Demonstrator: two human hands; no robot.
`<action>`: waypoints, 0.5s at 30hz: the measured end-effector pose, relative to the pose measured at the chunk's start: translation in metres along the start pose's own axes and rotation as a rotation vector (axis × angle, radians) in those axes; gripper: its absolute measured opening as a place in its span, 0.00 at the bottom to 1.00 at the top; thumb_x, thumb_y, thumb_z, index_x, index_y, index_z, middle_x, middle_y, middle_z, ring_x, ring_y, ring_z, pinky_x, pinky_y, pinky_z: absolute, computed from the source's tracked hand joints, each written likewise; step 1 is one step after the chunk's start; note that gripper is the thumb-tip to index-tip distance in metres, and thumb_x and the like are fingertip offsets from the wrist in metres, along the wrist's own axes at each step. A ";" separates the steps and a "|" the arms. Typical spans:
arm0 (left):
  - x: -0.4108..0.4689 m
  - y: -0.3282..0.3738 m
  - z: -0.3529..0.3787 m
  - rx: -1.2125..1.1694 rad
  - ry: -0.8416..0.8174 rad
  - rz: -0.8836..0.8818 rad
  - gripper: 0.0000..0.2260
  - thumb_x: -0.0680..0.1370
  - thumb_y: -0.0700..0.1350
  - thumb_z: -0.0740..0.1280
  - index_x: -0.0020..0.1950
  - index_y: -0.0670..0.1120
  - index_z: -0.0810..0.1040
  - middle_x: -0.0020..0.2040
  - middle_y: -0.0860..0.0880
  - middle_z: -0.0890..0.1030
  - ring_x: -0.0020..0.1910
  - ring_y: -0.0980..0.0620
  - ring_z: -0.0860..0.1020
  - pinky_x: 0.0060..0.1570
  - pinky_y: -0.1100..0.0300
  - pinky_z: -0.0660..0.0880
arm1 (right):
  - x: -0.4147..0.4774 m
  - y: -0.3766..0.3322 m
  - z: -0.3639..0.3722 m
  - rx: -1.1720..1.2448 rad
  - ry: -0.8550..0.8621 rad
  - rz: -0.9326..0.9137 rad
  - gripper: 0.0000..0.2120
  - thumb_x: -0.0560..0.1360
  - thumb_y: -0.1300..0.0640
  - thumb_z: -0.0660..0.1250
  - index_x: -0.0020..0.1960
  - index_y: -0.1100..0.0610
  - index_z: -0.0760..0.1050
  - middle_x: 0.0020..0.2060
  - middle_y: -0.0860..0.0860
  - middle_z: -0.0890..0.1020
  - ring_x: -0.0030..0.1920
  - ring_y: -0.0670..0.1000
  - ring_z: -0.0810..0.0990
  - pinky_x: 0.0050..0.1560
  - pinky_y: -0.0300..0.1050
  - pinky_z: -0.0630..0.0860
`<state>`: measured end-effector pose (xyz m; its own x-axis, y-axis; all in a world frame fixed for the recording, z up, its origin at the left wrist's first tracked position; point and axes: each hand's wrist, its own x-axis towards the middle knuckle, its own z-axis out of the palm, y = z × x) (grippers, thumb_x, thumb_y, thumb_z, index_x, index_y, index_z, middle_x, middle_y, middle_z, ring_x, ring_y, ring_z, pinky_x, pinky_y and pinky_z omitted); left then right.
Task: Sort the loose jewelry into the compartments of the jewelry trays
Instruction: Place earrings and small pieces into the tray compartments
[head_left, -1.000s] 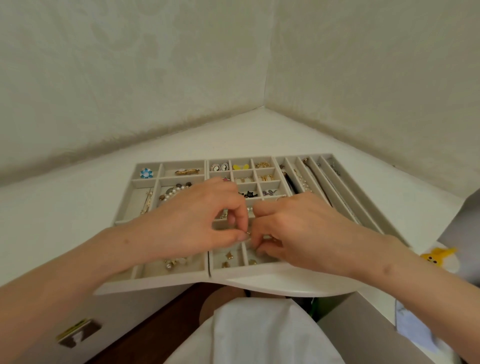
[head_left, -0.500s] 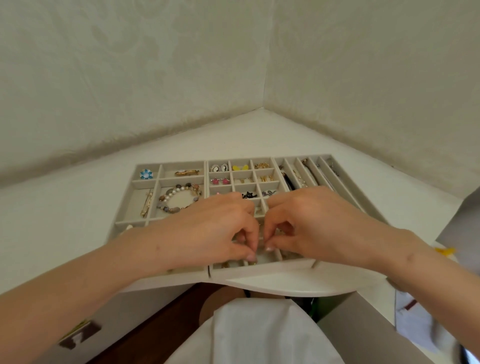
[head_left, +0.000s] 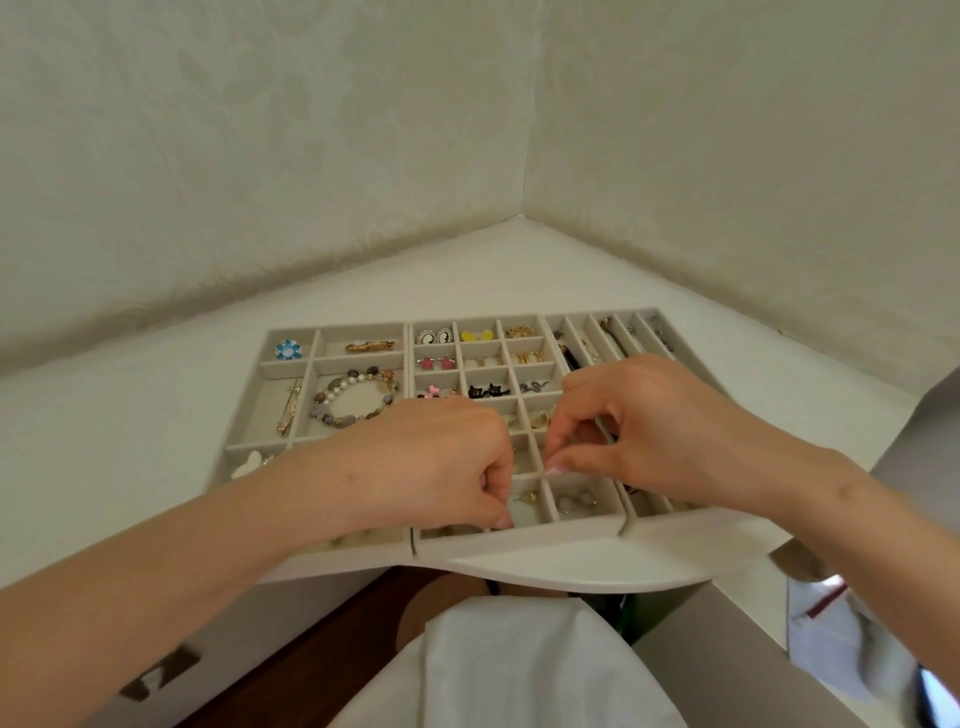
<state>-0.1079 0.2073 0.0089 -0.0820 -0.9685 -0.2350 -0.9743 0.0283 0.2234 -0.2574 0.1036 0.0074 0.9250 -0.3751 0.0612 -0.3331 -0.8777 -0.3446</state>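
Change: hands, joined half a second back, now parted | left hand (head_left: 436, 462): fingers (head_left: 501, 519) curled into middle tray (head_left: 519, 538) compartment, worktop (head_left: 467, 270) near edge | right hand (head_left: 649, 431): fingertips pinched together beside it | Reading: jewelry piece hidden, cannot tell which holds it; probably being dropped in.

Anything between the left hand (head_left: 431, 462) and right hand (head_left: 654, 431) fingers (head_left: 563, 467) is indiscernible.

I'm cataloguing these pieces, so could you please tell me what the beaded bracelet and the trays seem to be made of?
Beaded bracelet: glossy white pearl-like beads among mottled brown and grey ones, seemingly polished stone or glass. Trays: matte beige-grey, soft-looking surface without shine, probably velvet or flocked fabric.
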 end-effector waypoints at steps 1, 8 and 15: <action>0.001 0.003 0.000 0.017 0.007 -0.015 0.05 0.74 0.53 0.68 0.43 0.52 0.80 0.36 0.58 0.73 0.38 0.60 0.71 0.39 0.65 0.68 | 0.000 0.000 0.000 0.006 0.000 0.002 0.02 0.70 0.48 0.72 0.39 0.45 0.82 0.33 0.45 0.79 0.34 0.45 0.75 0.37 0.38 0.70; 0.007 0.015 0.007 0.151 0.050 -0.046 0.06 0.74 0.44 0.65 0.44 0.46 0.81 0.46 0.49 0.80 0.47 0.51 0.77 0.42 0.57 0.74 | -0.004 0.003 0.001 0.071 0.033 0.005 0.05 0.69 0.47 0.71 0.40 0.48 0.82 0.33 0.45 0.80 0.34 0.46 0.76 0.38 0.43 0.74; 0.004 0.006 -0.005 -0.117 0.037 -0.069 0.04 0.73 0.51 0.69 0.39 0.53 0.79 0.35 0.58 0.74 0.36 0.61 0.72 0.34 0.68 0.65 | -0.005 0.004 0.003 0.169 0.055 -0.006 0.02 0.68 0.49 0.73 0.39 0.46 0.82 0.33 0.43 0.79 0.34 0.44 0.75 0.37 0.33 0.67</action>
<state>-0.1134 0.2025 0.0138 -0.0058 -0.9756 -0.2194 -0.9461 -0.0657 0.3171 -0.2630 0.1024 0.0032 0.9139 -0.3897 0.1137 -0.2875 -0.8191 -0.4963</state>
